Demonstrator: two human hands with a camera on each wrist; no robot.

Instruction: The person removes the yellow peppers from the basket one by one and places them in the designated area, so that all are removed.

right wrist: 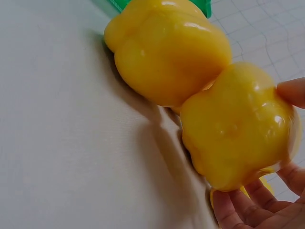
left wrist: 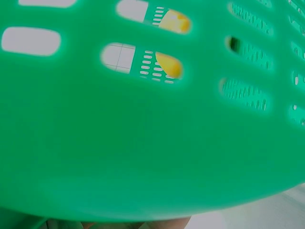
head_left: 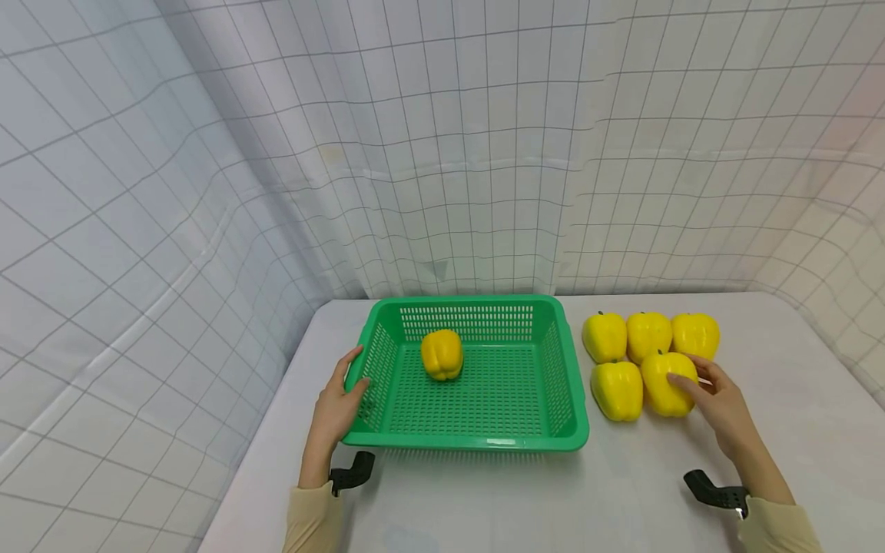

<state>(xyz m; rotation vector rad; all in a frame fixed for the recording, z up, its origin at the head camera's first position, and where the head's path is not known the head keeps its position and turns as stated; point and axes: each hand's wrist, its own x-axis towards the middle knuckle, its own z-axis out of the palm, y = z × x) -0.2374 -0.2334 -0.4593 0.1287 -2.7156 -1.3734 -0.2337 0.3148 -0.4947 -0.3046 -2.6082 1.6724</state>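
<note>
My left hand (head_left: 336, 407) grips the left rim of a green plastic basket (head_left: 470, 443), thumb over the inner side and fingers along the outside. In the left wrist view the slotted basket wall (left wrist: 143, 143) fills most of the picture, with the fingers partly hidden below it. Inside the basket lies one yellow bell pepper (head_left: 442, 355). On the right, my right hand (head_left: 722, 403) holds another yellow bell pepper (right wrist: 233, 129) between thumb and fingers. That pepper is the front right one of a group and touches a neighbouring bell pepper (right wrist: 171, 52).
Right of the basket, more yellow bell peppers stand close together: one at front left (head_left: 618, 392) and a back row of a left (head_left: 604, 338), a middle (head_left: 649, 335) and a right pepper (head_left: 695, 335). A gridded white curtain (head_left: 477, 153) hangs behind the white table (head_left: 539, 499).
</note>
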